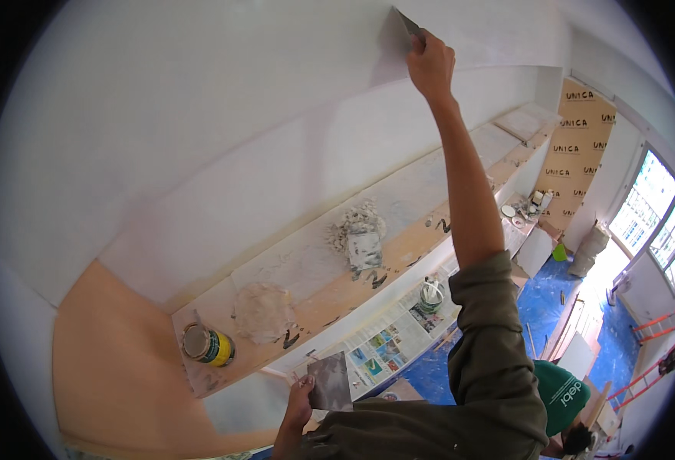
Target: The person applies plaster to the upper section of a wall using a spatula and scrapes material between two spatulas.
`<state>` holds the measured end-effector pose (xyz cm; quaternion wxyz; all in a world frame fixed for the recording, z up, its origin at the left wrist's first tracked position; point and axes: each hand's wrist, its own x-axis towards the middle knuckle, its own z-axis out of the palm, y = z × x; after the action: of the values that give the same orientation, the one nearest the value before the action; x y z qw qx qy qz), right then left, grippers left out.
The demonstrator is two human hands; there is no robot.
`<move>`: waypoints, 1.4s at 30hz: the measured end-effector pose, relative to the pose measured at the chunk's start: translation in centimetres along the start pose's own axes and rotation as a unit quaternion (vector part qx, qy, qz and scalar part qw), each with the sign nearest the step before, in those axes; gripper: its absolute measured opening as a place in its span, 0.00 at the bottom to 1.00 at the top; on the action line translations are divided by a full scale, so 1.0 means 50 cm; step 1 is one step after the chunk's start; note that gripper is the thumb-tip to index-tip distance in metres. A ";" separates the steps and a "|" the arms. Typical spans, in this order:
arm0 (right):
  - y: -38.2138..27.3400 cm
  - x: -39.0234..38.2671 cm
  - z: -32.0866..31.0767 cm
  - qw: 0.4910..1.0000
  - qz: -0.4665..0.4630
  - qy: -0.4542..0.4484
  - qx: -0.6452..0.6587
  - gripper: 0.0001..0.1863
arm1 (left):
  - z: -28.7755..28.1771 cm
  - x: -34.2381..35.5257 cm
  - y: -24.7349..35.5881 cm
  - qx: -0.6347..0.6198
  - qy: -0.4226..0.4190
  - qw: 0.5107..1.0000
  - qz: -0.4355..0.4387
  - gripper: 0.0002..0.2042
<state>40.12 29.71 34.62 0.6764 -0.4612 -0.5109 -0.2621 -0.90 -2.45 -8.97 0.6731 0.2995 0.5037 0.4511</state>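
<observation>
On this white wall [238, 77], my right hand [434, 67], wrapped round the putty knife [409, 24], should press evenly; my left hand [300, 400] pinches a grey plate [331, 382].

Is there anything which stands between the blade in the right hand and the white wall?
Nothing visible does. The right hand holds the blade up at the white wall. The left hand holds a grey plate lower down, out of the way.
</observation>
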 end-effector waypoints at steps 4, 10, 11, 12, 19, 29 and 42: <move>-0.093 -0.105 0.011 0.997 -0.030 -0.068 -0.037 0.16 | 0.025 -0.021 0.030 0.009 -0.001 1.000 0.008 0.10; -0.158 -0.225 -0.048 0.980 -0.031 -0.114 0.158 0.08 | 0.018 0.003 0.024 0.012 -0.025 1.000 0.003 0.12; -0.143 -0.194 -0.065 0.983 -0.005 -0.093 0.158 0.09 | 0.030 0.004 0.033 0.005 -0.024 1.000 0.006 0.12; -0.124 -0.160 -0.082 0.984 0.022 -0.072 0.158 0.11 | 0.026 0.009 0.029 0.007 -0.018 1.000 0.003 0.12; -0.029 -0.059 -0.102 0.856 0.279 -0.048 0.433 0.16 | 0.026 0.007 0.012 -0.007 0.008 1.000 -0.014 0.12; -0.003 -0.116 -0.092 0.661 0.421 -0.051 0.619 0.15 | -0.003 0.074 -0.006 -0.045 0.022 0.998 -0.044 0.13; -0.091 -0.059 -0.121 0.963 0.050 0.007 0.264 0.10 | -0.012 0.092 0.032 -0.118 -0.005 0.993 -0.030 0.21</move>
<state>38.10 21.98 33.19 0.7898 -0.2893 -0.5337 -0.0871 -1.57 2.34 -9.65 0.7197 0.2048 0.4521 0.4855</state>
